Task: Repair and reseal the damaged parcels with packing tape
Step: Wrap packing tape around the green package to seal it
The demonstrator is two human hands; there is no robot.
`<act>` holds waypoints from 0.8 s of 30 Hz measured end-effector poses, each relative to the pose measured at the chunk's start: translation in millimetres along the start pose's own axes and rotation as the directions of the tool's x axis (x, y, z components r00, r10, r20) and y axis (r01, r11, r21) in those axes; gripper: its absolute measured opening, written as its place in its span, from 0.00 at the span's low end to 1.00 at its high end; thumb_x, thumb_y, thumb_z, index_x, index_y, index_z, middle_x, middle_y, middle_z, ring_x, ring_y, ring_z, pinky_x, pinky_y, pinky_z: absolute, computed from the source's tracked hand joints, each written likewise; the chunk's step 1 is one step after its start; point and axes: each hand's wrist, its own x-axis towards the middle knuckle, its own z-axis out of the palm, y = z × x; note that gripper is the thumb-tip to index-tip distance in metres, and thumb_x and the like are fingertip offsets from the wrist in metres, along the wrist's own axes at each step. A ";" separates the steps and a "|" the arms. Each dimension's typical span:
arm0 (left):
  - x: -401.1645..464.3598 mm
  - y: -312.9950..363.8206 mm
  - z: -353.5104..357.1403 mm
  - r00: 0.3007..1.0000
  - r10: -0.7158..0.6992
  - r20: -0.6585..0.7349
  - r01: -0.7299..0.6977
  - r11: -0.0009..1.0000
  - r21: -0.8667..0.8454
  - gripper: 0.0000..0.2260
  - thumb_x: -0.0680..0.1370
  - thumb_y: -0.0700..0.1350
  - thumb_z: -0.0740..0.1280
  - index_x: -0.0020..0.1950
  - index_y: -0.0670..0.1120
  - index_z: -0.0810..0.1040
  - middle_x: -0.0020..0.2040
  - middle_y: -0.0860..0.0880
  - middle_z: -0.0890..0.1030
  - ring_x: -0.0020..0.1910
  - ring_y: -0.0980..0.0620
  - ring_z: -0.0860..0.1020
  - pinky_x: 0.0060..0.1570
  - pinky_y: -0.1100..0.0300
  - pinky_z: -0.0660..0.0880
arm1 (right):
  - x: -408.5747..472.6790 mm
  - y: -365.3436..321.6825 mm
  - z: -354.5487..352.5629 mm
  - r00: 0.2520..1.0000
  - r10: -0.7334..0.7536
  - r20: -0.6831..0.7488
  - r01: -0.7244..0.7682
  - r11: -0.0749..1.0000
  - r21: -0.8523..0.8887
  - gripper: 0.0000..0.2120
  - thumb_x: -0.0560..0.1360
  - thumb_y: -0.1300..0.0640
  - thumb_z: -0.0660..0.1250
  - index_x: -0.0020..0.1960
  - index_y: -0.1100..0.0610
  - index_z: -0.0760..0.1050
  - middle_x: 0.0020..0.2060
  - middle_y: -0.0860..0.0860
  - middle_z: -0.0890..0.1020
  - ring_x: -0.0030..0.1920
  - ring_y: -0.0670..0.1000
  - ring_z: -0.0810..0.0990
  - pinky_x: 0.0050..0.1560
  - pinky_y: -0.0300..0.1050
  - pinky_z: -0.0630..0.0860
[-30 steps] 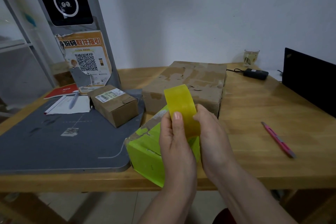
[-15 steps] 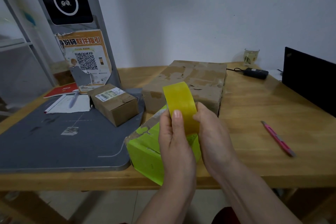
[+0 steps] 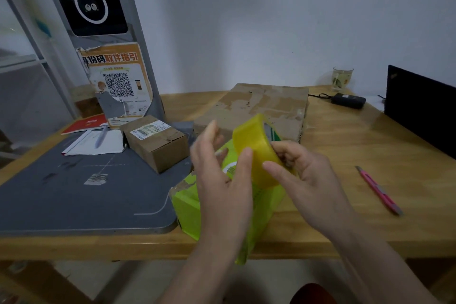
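Packing tape roll (image 3: pixel 256 148): glossy translucent yellow ring, stood on edge, its open core facing right and away; held above the lime-green carton (image 3: pixel 197 207), which lies at the wooden table's (image 3: pixel 345 155) near edge. Right hand (image 3: pixel 303 180) grips the roll, fingers curled round it; left hand (image 3: pixel 222 180) fingers straight, thumb touching the tape face. Small brown cardboard box (image 3: pixel 158 140) bears a barcode label; large worn corrugated parcel (image 3: pixel 261 106) behind. Pink utility knife (image 3: pixel 380 191) lies right.
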 end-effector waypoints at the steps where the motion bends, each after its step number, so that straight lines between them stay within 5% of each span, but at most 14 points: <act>1: 3.5 -2.2 -2.5 0.987 0.161 0.022 -0.163 0.977 0.141 0.17 0.77 0.47 0.68 0.65 0.56 0.74 0.61 0.60 0.73 0.61 0.62 0.74 0.58 0.69 0.72 | -0.9 1.2 0.1 1.000 -0.007 -0.005 0.007 0.998 -0.058 0.07 0.74 0.56 0.69 0.52 0.53 0.80 0.44 0.46 0.83 0.46 0.44 0.80 0.49 0.40 0.77; 4: 12.4 -12.8 -7.1 0.888 0.426 0.172 -0.460 0.820 0.341 0.13 0.77 0.47 0.67 0.59 0.46 0.82 0.55 0.56 0.78 0.55 0.56 0.77 0.57 0.65 0.73 | -2.7 2.5 1.6 0.999 -0.024 -0.028 0.017 0.977 -0.210 0.10 0.73 0.54 0.67 0.52 0.54 0.79 0.43 0.45 0.82 0.46 0.42 0.79 0.47 0.35 0.74; 6: 16.9 -17.0 -10.1 0.862 0.478 0.165 -0.505 0.795 0.335 0.10 0.76 0.45 0.69 0.54 0.44 0.85 0.50 0.53 0.81 0.50 0.54 0.80 0.52 0.65 0.75 | -3.2 1.6 1.4 1.000 -0.015 -0.028 0.007 0.964 -0.265 0.08 0.74 0.55 0.69 0.53 0.53 0.79 0.42 0.45 0.81 0.46 0.43 0.78 0.47 0.37 0.74; 14: 29.2 -19.4 -23.8 0.866 0.439 0.240 -0.491 0.837 0.243 0.02 0.73 0.42 0.73 0.44 0.45 0.85 0.42 0.52 0.81 0.43 0.59 0.79 0.44 0.66 0.76 | -5.5 0.4 1.1 0.999 -0.007 0.046 0.025 0.912 -0.409 0.13 0.74 0.49 0.67 0.56 0.51 0.78 0.45 0.41 0.80 0.47 0.40 0.77 0.47 0.36 0.74; 24: 23.4 -32.4 -21.2 0.823 0.406 0.397 -0.556 0.717 0.420 0.06 0.79 0.46 0.59 0.45 0.45 0.71 0.42 0.54 0.69 0.42 0.56 0.67 0.41 0.63 0.65 | -10.6 -4.5 5.7 0.998 0.002 0.066 0.033 0.848 -0.529 0.13 0.75 0.54 0.68 0.59 0.53 0.77 0.49 0.44 0.79 0.47 0.38 0.75 0.48 0.38 0.71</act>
